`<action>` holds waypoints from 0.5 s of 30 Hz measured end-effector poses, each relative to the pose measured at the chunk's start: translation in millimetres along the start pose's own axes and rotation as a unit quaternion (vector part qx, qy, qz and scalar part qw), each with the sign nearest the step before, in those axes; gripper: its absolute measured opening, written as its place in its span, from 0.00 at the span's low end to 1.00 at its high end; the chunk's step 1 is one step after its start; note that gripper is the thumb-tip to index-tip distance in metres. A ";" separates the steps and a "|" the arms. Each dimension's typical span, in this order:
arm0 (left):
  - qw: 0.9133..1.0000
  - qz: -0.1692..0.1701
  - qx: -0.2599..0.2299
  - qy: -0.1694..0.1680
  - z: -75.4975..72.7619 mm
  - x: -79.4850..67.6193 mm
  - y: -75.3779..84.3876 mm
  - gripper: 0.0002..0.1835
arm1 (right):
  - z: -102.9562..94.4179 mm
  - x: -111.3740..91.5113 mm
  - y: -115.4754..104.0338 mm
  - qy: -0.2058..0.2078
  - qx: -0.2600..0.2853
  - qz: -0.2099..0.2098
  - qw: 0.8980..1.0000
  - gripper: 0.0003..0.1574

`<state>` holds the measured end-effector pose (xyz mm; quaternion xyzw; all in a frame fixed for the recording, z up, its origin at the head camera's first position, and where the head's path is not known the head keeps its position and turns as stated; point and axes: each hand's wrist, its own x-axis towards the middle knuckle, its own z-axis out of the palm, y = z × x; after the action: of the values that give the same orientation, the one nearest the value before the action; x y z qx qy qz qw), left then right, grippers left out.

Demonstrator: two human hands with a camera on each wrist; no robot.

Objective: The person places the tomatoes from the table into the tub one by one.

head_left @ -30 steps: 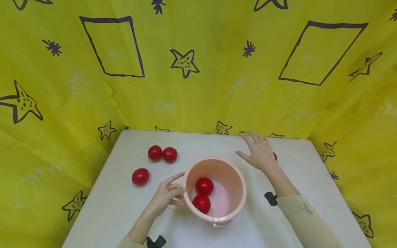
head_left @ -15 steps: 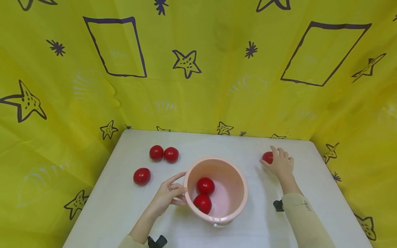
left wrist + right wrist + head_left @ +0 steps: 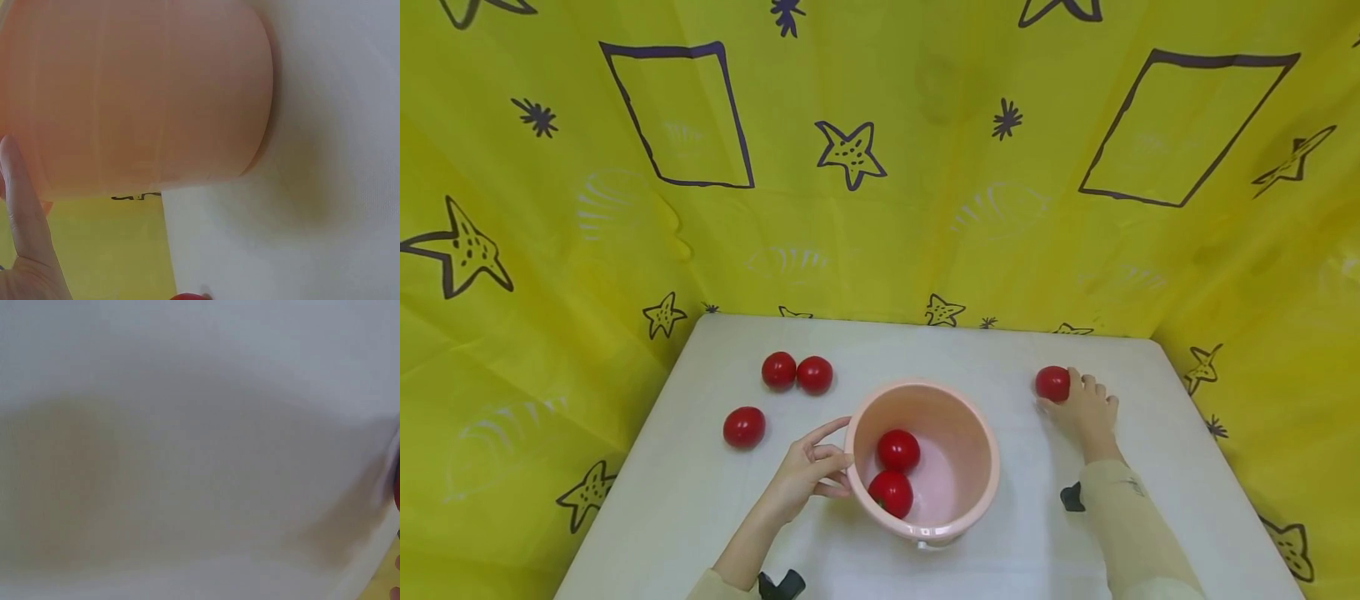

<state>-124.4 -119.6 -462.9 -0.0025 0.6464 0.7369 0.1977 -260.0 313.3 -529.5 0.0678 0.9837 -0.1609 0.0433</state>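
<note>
A pink bucket (image 3: pixel 955 467) stands upright on the table with two tomatoes, an upper tomato (image 3: pixel 898 451) and a lower tomato (image 3: pixel 891 493), inside against its left wall. My left hand (image 3: pixel 801 477) holds the bucket's left rim, thumb at the edge and other fingers along the outer wall. The left wrist view shows the bucket's side close up, with part of the left hand (image 3: pixel 31 250) against it. At the table's right, my right hand (image 3: pixel 1086 410) grips another tomato (image 3: pixel 1052 383) from its right side, fingers behind and thumb in front. Only a sliver of that tomato (image 3: pixel 397 487) shows in the right wrist view.
On the left of the white table (image 3: pixel 880 342) lie three more tomatoes: a touching pair, one tomato (image 3: pixel 778 371) beside another tomato (image 3: pixel 815 375), and a nearer tomato (image 3: pixel 744 427). A yellow patterned curtain (image 3: pixel 917 225) encloses the back and sides.
My right hand has moved right from above the table to the far-right tomato and closed its fingers round it. The left hand and the bucket have stayed in place.
</note>
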 end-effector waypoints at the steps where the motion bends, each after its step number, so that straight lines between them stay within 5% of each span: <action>1: 1.000 0.000 0.000 0.000 0.0 0.0 0.0 0.34 | 2.7 0.6 0.4 0.008 -0.002 0.001 1.000 0.54; 15: 1.000 -0.002 0.001 0.006 -0.2 0.4 -0.3 0.33 | 14.6 2.7 -2.4 0.052 -0.013 0.012 0.999 0.47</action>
<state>-124.8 -119.6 -463.3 -0.0078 0.6483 0.7359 0.1953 -262.1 306.6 -542.8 0.0872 0.9857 -0.1438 -0.0049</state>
